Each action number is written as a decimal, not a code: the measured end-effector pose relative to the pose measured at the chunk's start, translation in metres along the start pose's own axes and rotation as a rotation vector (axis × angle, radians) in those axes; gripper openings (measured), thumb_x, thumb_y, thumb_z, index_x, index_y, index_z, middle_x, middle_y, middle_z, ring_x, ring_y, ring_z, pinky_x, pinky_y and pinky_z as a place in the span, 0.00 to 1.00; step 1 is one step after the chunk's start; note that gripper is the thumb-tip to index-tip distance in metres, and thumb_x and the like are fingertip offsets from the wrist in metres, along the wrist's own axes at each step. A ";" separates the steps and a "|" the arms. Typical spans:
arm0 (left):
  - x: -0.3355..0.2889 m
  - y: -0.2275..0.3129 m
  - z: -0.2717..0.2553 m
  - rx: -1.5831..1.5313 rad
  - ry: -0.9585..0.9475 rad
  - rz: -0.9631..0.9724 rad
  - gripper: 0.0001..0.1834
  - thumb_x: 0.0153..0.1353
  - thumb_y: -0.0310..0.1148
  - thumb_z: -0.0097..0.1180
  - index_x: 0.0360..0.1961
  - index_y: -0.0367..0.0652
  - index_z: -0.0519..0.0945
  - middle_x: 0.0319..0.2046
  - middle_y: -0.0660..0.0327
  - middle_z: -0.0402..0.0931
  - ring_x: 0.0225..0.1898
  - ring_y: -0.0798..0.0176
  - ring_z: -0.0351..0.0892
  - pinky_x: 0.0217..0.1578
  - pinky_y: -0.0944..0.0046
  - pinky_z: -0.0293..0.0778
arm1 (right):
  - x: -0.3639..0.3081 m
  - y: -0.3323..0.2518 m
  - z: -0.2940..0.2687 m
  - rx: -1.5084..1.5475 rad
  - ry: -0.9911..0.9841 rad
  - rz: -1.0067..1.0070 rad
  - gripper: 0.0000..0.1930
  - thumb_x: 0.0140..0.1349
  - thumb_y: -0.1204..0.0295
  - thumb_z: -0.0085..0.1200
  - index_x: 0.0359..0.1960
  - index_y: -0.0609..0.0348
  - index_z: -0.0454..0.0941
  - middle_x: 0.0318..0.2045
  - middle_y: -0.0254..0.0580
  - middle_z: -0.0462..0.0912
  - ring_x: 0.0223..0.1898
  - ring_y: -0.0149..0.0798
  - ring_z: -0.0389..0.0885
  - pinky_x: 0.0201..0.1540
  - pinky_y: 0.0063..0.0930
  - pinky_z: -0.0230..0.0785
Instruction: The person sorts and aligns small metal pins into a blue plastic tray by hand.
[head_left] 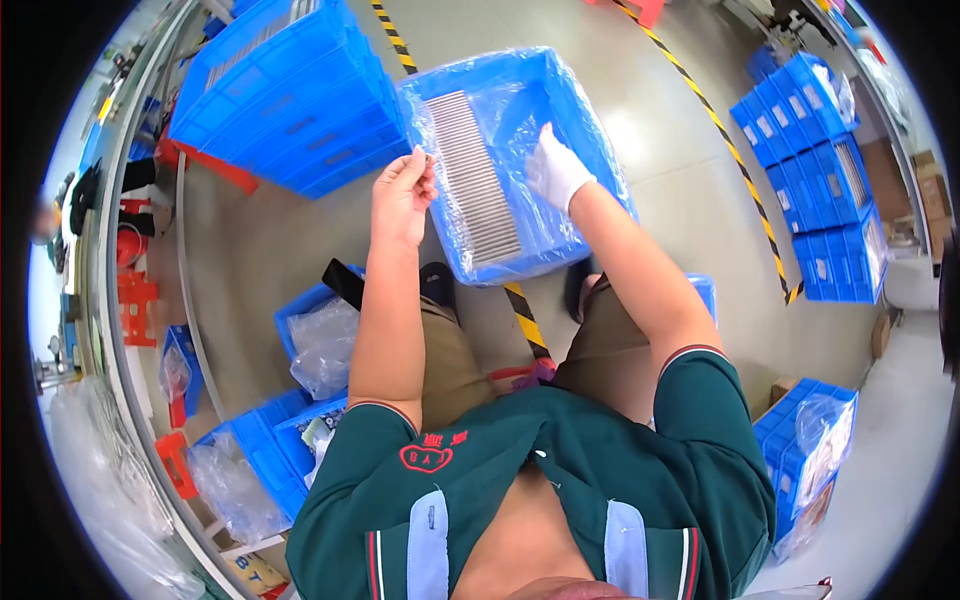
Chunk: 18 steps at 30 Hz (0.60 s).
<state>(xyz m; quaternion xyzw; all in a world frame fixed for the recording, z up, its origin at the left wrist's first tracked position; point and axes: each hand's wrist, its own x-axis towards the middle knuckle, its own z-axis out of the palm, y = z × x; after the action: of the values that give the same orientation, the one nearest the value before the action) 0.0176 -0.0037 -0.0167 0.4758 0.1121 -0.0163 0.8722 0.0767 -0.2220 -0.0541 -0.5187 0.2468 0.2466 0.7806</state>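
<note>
A blue plastic crate (600,150) lined with clear plastic film (500,105) stands in front of my knees. Along its left side runs a long row of thin grey-white strips or plates (470,180), packed tightly on edge. My left hand (403,195) is bare and raised by the crate's left rim, thumb and fingers pinched together; whatever is between them is too small to make out. Over the crate's right half is my right hand (558,172) in a white glove with a bare fingertip showing. It is close to the film, and its other fingers are mostly hidden.
Tall stacked blue crates (300,110) stand left of the lined crate. More stacked crates (815,180) are at the right, beyond black-and-yellow floor tape (740,160). Crates with crumpled plastic bags (325,340) sit by my left leg, and red stools (137,300) at the far left.
</note>
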 end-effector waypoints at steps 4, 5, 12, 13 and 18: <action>0.007 -0.017 0.005 0.130 -0.049 0.007 0.10 0.57 0.36 0.54 0.28 0.39 0.76 0.22 0.66 0.72 0.21 0.75 0.66 0.22 0.74 0.63 | -0.064 -0.056 -0.043 0.098 -0.181 -0.554 0.32 0.62 0.54 0.41 0.59 0.65 0.53 0.55 0.54 0.64 0.58 0.46 0.61 0.59 0.40 0.54; 0.007 -0.020 0.006 0.222 -0.050 0.046 0.10 0.57 0.35 0.54 0.29 0.38 0.75 0.22 0.66 0.71 0.21 0.75 0.66 0.22 0.75 0.63 | -0.083 -0.061 -0.064 0.112 -0.132 -0.566 0.32 0.62 0.54 0.41 0.59 0.65 0.53 0.55 0.54 0.64 0.58 0.46 0.61 0.59 0.40 0.54; -0.030 -0.047 0.020 0.697 -0.127 0.126 0.08 0.59 0.32 0.51 0.30 0.37 0.75 0.19 0.67 0.68 0.19 0.77 0.60 0.20 0.77 0.56 | -0.174 0.044 -0.316 0.150 0.530 -0.465 0.21 0.58 0.64 0.50 0.49 0.64 0.65 0.45 0.46 0.73 0.44 0.41 0.74 0.44 0.31 0.69; -0.037 -0.058 0.031 0.770 -0.171 0.127 0.08 0.59 0.32 0.49 0.29 0.38 0.75 0.18 0.68 0.67 0.19 0.77 0.59 0.20 0.77 0.56 | -0.193 0.080 -0.373 0.294 0.586 -0.386 0.20 0.57 0.63 0.51 0.47 0.62 0.67 0.42 0.45 0.73 0.42 0.41 0.74 0.41 0.33 0.70; -0.045 -0.106 0.017 0.967 -0.141 0.201 0.11 0.61 0.34 0.48 0.28 0.36 0.72 0.18 0.68 0.65 0.20 0.76 0.58 0.22 0.75 0.57 | -0.246 0.229 -0.493 0.492 1.041 0.050 0.22 0.56 0.62 0.49 0.50 0.60 0.64 0.46 0.54 0.71 0.46 0.50 0.72 0.45 0.42 0.68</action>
<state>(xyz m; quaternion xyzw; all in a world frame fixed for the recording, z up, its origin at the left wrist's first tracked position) -0.0378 -0.0797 -0.0860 0.8319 -0.0140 -0.0144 0.5546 -0.3201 -0.6354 -0.2213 -0.3689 0.6608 -0.0875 0.6477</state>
